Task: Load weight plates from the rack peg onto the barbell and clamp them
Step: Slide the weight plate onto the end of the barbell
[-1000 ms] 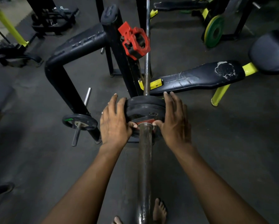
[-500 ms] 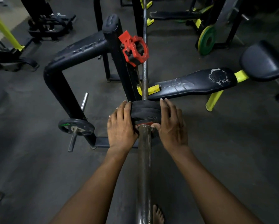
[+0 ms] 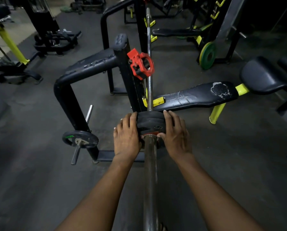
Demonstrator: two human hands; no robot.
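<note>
Seating step — left hand (image 3: 127,135) and right hand (image 3: 176,134) clasp the plate stack (image 3: 149,121) on the barbell sleeve (image 3: 150,172). Next — fetch the red collar (image 3: 142,64) from the rack upright (image 3: 125,64), clamp.

On the sleeve: stack of black rubber weight plates (image 3: 148,120) sits on the long steel barbell (image 3: 150,172).
Flanks: left hand (image 3: 127,136) left of stack, right hand (image 3: 176,135) right, both touching.
Beyond stack: red plastic collar clamp (image 3: 142,64).
Left: small black plate (image 3: 80,139) on the rack peg (image 3: 76,153).
Right: black padded bench (image 3: 194,95).
</note>
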